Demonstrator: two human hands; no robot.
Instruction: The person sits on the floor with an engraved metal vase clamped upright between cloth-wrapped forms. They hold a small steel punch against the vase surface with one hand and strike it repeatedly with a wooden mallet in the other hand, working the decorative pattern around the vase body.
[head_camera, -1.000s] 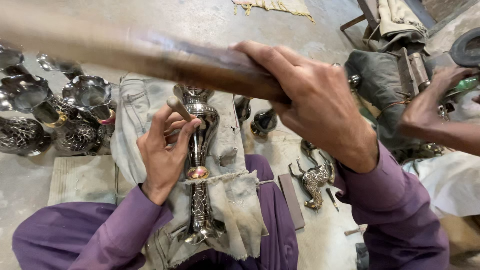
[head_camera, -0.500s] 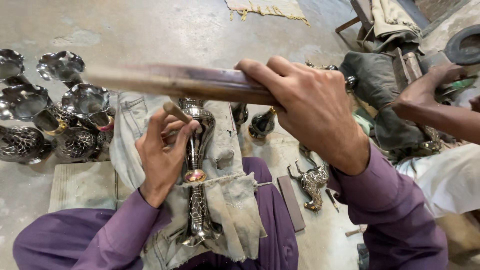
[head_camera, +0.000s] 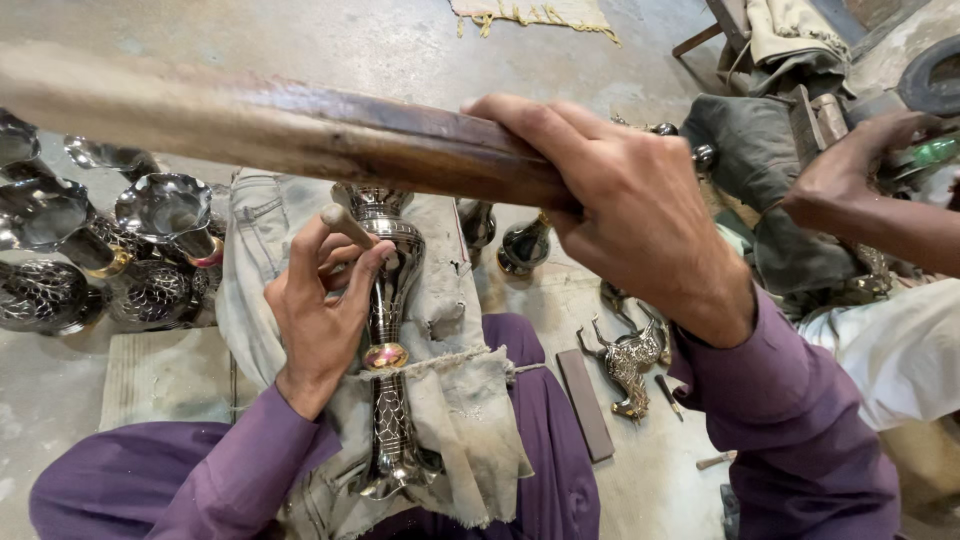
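Person seated on the concrete floor (head_camera: 300, 50), purple sleeves, worn cloth (head_camera: 450, 400) draped over the lap.

Metal vase (head_camera: 388, 330) lies lengthwise on the cloth, long axis running away from the body: flared foot near the lap's near edge, neck and mouth toward the far edge of the cloth. Surface is engraved, a brass band near the middle, a strip of cloth crossing it just below the band.

Left hand (head_camera: 320, 320) rests against the vase's upper half, on its left side. Fingers closed around a short pale tool (head_camera: 345, 225), pinched between thumb and forefingers; its rounded end stands up above the knuckles, slanting up and to the left. The working tip is hidden behind the fingers, so whether it touches the metal cannot be told, though it probably sits against the vase's neck.

Right hand (head_camera: 630, 215) wrapped shut around a long wooden stick (head_camera: 300, 125), held high and close to the camera. Stick runs nearly level, crosswise to the vase's axis, its free end reaching out to the left, over the tool's head and well above it.

So: left hand is the one on the vase; right hand is well apart from it, above.

Left of the cloth, a cluster of finished vases (head_camera: 110, 260). Right of the lap, a small metal deer figure (head_camera: 630, 360) and a flat bar (head_camera: 585, 405) on the floor. Another person's hand (head_camera: 850, 180) at the far right edge
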